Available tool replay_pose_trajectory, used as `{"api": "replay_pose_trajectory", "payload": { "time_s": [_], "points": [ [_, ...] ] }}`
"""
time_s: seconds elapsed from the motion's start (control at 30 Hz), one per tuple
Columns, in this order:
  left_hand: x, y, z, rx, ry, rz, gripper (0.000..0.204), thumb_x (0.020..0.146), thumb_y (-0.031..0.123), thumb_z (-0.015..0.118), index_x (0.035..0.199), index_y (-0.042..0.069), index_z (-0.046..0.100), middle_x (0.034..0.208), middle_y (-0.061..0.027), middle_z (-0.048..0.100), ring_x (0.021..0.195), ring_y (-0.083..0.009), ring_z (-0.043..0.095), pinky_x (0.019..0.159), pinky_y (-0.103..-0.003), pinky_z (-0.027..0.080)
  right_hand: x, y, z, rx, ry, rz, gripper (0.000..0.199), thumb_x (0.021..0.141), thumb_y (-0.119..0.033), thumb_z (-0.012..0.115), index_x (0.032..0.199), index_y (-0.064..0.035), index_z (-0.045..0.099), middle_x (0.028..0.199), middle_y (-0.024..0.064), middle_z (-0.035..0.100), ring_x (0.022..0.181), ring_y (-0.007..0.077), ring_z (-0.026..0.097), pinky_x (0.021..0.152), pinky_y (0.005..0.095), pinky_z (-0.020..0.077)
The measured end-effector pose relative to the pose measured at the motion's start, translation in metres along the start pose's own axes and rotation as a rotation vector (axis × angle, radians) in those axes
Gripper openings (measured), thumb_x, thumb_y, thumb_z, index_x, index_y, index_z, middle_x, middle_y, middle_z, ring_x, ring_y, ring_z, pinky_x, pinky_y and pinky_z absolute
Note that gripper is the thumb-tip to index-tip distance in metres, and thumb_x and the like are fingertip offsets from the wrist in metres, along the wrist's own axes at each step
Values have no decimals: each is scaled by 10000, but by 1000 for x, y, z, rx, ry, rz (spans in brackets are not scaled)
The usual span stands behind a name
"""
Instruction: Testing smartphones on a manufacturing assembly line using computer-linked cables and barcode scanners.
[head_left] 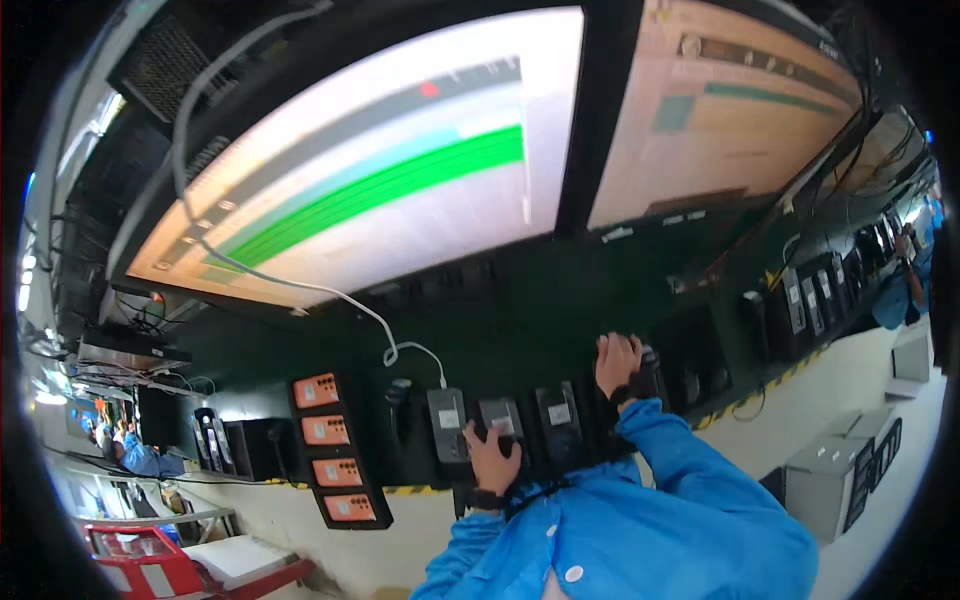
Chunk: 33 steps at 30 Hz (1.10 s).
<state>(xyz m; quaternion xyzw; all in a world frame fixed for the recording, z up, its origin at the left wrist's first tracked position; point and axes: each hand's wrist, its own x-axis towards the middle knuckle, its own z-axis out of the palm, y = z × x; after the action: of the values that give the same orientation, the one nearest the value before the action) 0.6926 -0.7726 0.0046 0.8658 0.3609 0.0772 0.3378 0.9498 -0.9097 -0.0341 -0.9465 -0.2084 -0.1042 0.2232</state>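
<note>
My left hand (493,462) has its thumb and forefinger spread at the lower end of a dark grey phone (500,412) with a white label; whether it touches the phone is unclear. Left of it lies another labelled grey phone (447,410), a white cable (415,347) plugged into its top end. A third labelled phone (559,412) rests between my two hands. Farther right and forward, my right hand (617,364) reaches over the dark bench, fingers slightly bent and apart, beside a partly hidden grey device (650,365). What lies beneath that palm is hidden.
Two large screens (400,170) stand behind the bench. A black tray (345,425) with several orange-backed phones is on the left. More phones (800,300) stand in a rack at right. Yellow-black tape (790,372) marks the bench edge. Grey boxes (830,475) sit lower right.
</note>
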Motion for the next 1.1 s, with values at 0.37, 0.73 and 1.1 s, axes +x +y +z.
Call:
{"api": "replay_pose_trajectory", "payload": {
  "time_s": [0.37, 0.73, 1.1],
  "points": [
    [-6, -4, 7, 181, -42, -10, 468, 701, 213, 697, 1147, 130, 586, 1476, -319, 185, 1348, -571, 167, 1057, -598, 277, -68, 64, -31, 280, 47, 24, 321, 917, -137, 504, 1210, -9, 530, 1212, 180, 553, 1137, 393, 489, 980, 494, 366],
    [-14, -24, 15, 240, -39, 63, 330, 688, 207, 703, 985, 114, 594, 1490, -347, 167, 1314, -619, 204, 1035, -602, 322, -78, 160, 27, 673, -195, 428, 372, 740, -209, 722, 875, -24, 430, 784, 117, 520, 724, 294, 548, 666, 398, 445],
    [-3, -28, 8, 133, -46, 174, 258, 720, 198, 660, 938, 63, 632, 1478, -358, 192, 1299, -618, 232, 993, -631, 342, -107, 8, -84, 1221, -448, 497, 225, 854, -46, 616, 988, -34, 435, 833, 69, 577, 700, 143, 593, 611, 293, 477]
  ]
}}
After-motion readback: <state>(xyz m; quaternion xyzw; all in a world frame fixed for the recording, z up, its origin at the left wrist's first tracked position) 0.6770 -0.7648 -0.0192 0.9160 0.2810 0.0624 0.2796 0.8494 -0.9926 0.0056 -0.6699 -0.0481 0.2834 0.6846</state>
